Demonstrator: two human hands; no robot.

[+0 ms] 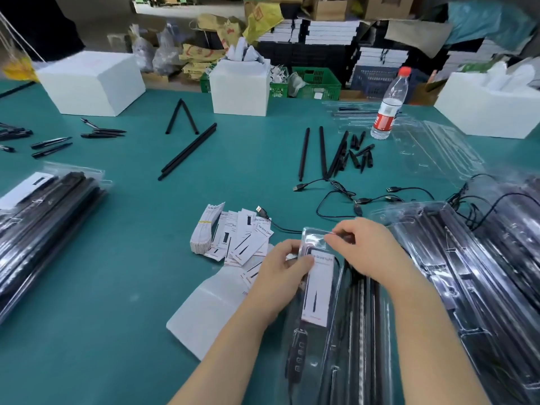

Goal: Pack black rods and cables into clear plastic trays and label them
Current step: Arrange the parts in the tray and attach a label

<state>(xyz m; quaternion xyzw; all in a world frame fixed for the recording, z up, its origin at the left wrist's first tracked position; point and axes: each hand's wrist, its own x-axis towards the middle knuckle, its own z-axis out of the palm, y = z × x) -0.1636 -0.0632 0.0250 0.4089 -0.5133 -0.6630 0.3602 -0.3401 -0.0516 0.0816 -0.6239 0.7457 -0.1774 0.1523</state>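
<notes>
While left hand point(285, 266) pinches paper label point(320, 290), glossy tray point(336, 331) glints.

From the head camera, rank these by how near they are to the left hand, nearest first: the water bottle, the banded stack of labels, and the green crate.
1. The banded stack of labels, just left of and beyond the left hand.
2. The water bottle, standing far across the table, to the right.
3. The green crate, past the table's far edge.

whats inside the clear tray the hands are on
Inside the clear tray: a white label card, black rods and a cable's button controller. Its top end is hidden by both hands.
</notes>
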